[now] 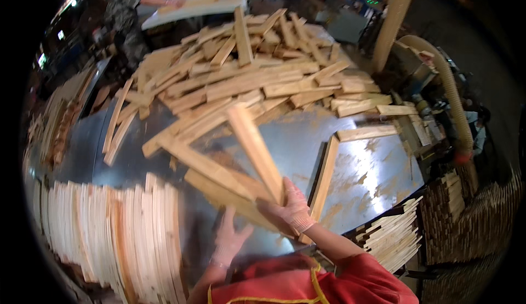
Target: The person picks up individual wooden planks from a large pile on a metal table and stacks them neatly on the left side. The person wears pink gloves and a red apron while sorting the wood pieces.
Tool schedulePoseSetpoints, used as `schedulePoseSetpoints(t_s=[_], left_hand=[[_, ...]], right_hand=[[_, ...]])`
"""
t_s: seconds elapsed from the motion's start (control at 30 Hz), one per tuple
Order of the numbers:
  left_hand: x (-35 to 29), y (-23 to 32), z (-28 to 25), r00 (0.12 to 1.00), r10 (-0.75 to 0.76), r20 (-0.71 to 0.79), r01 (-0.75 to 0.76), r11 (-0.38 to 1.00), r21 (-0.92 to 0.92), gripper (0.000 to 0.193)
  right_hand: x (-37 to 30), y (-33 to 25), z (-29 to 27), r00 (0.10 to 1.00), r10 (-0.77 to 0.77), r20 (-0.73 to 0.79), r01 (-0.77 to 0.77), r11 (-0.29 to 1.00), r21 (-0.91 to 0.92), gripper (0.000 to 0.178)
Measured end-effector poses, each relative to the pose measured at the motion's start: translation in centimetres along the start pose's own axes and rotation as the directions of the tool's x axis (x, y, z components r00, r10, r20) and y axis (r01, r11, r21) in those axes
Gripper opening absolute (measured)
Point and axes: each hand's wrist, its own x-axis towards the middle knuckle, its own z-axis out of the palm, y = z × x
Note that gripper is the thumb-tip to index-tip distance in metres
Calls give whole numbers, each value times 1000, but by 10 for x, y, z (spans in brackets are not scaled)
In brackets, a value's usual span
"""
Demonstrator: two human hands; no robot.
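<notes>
A: How far along?
B: Prob. partway: stack (112, 233) lined up at desk's (359, 181) near-left corner, heap (252, 82) loose toward far edge.
A: Hands?
B: R hand (295, 208) grips board (255, 150) nr front edge; L hand (229, 237) empty, fingers wide.

grey flat metal table (364, 175); 12 o'clock, on it: jumbled tan wooden slat heap (255, 80); centre, before the heap: straight tan wooden board (255, 153); 8 o'clock: row of pale narrow wooden strips (115, 230); 4 o'clock, beyond table: slender pale wooden stick stack (392, 241).
</notes>
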Motion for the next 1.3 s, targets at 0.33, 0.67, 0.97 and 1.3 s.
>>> schedulePoseSetpoints(t_s=[0.33,0.67,0.97,1.3], left_hand=[[-19,-87,-73,829,-495,-261,292,781,-553,45],[-63,-94,-127,866,-142,-480,499,332,801,92],[-27,-94,-83,873,-466,-144,260,695,-670,44],[-123,-91,-102,888,-163,-430,459,388,799,72]], right_hand=[[15,-56,60,850,-422,315,402,906,131,79],[84,-66,108,886,-131,445,264,931,-253,74],[-132,-102,111,703,-235,671,95,966,239,86],[-46,-19,66,900,-13,437,185,917,-353,83]])
